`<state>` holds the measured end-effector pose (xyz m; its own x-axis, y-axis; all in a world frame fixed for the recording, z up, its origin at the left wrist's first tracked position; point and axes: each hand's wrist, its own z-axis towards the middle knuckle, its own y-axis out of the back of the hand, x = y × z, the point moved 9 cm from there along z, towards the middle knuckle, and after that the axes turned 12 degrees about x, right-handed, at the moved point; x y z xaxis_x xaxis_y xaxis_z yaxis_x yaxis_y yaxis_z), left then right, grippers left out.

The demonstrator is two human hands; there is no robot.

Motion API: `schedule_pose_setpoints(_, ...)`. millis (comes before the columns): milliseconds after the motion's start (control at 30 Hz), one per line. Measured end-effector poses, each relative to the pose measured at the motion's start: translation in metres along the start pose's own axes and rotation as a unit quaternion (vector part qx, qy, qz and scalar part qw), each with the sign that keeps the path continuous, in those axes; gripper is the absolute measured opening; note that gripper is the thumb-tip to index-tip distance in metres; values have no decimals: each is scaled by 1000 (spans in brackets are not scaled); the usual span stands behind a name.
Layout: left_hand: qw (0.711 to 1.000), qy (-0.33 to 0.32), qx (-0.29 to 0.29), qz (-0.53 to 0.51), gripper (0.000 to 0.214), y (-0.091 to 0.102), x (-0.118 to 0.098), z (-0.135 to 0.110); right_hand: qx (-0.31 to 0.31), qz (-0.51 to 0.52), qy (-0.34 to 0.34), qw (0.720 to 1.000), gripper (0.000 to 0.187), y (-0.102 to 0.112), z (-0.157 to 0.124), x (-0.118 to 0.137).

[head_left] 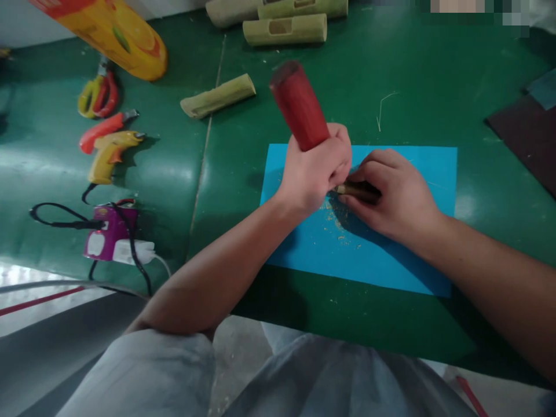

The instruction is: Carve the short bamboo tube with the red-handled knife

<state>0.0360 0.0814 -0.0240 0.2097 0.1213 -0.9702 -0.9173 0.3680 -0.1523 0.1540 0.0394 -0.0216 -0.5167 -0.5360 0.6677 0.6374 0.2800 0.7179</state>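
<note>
My left hand [319, 165] is wrapped around a thick red-handled tool [302, 107], whose handle slants up and to the left out of the fist. The tool's working end is hidden behind my fingers. Close against that fist, my right hand [391, 185] pinches a small bamboo piece [357, 190], mostly covered by the thumb and fingers. Both hands are over a blue sheet [403, 263], and fine light shavings [336, 223] lie scattered on it just below them.
On the green table [373, 63] lie a cut bamboo tube [221, 97] and several notched ones [304, 35] at the back. To the left are a big yellow bottle [139, 49], scissors [98, 95], a red-handled cutter [102, 132], a yellow glue gun [108, 155] and a purple power adapter [115, 229] with cords.
</note>
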Motion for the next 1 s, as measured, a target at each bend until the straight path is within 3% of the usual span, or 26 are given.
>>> schedule_pose_setpoints(67, 999, -26, -46, 10, 63, 6, -5, -1, 4, -3, -7, 1000, 10, 1, 1, 0)
schedule_pose_setpoints(167, 994, -76, -64, 40, 59, 9, -14, -1, 20, -10, -23, 999, 8, 1, 3, -2)
schedule_pose_setpoints(300, 986, -144, -37, 72, 55, 5, -23, -3, 17, -12, -27, 999, 7, 1, 3, -2)
schedule_pose_setpoints(467, 977, -162, 20, 135, 55, 1, -27, -3, 12, -6, -22, 1000, 8, 0, 2, -3)
schedule_pose_setpoints(600, 978, -146, 59, 137, 54, 0, -21, 3, 14, 2, -21, 1000, 13, -1, 3, -5)
schedule_pose_setpoints(833, 995, -39, 79, 53, 66, 0, -12, 10, 17, 2, -18, 1000, 14, -2, 1, -4)
schedule_pose_setpoints(900, 992, -2, 126, 11, 63, -7, -10, 12, 20, 3, -27, 999, 15, -3, 2, -5)
schedule_pose_setpoints(1000, 997, -17, 63, -46, 54, 4, -11, 14, 19, 1, -35, 999, 15, -2, 3, -6)
